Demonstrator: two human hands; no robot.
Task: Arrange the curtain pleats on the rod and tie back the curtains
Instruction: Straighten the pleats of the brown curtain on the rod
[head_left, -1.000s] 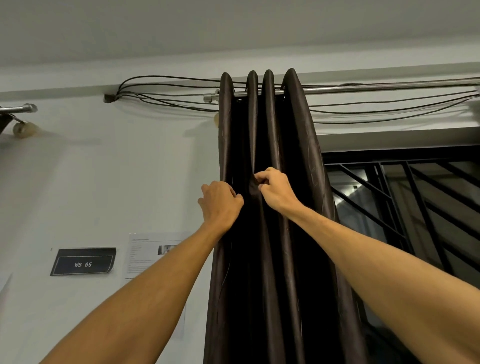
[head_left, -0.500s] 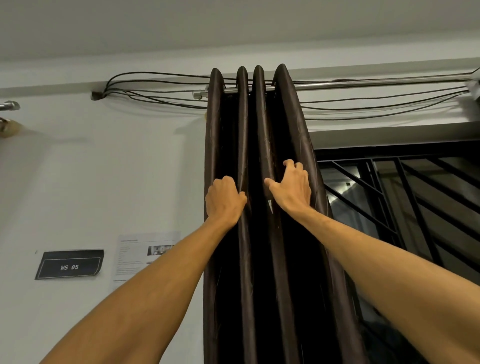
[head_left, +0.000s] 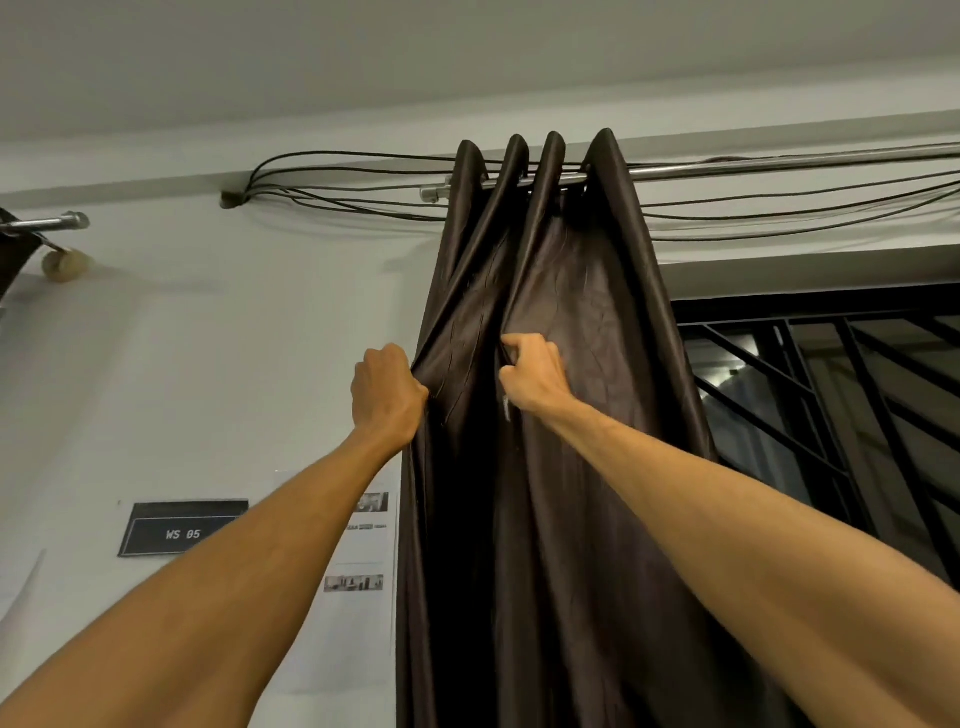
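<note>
The left hand is fisted round the outer left fold of the dark brown satiny curtain, which hangs bunched on the silver metal rod. The right hand pinches a middle fold. Soft, slippery cloth, I judge: best gripped by whole folds.

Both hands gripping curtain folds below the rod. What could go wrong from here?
1. The left hand and right hand both grip the curtain; a hard downward tug may strain the rod.
2. Loose cables run along the rod beside the pleats; shifting fabric could snag them.
3. The fabric between the hands looks creased, so pleats may set unevenly.
</note>
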